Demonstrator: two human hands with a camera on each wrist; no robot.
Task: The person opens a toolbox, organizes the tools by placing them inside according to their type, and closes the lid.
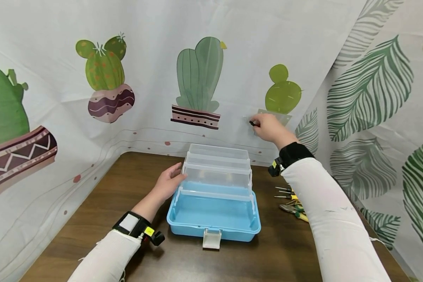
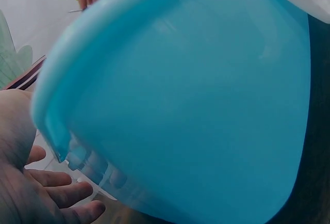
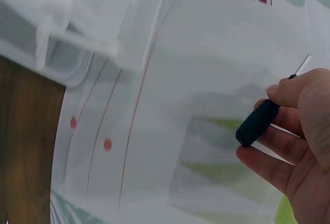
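Observation:
A blue plastic toolbox (image 1: 215, 214) stands opened in the middle of the table, its clear stepped trays (image 1: 216, 176) raised at the back. My left hand (image 1: 168, 182) is at the trays' left side, fingers extended along the edge. The left wrist view has those fingers (image 2: 67, 193) spread loosely beside the blue wall. Raised behind and right of the toolbox, my right hand (image 1: 272, 127) pinches a small screwdriver between thumb and fingers. Its dark handle (image 3: 258, 123) and thin metal shaft (image 3: 303, 65) show in the right wrist view.
Pliers (image 1: 290, 209) with green and yellow handles lie right of the toolbox, with several yellow-handled tools (image 1: 293, 197) behind them, partly hidden by my right sleeve. A white latch (image 1: 212, 239) hangs at the toolbox front. A cactus-print cloth (image 1: 151, 78) hangs behind the wooden table (image 1: 127, 184).

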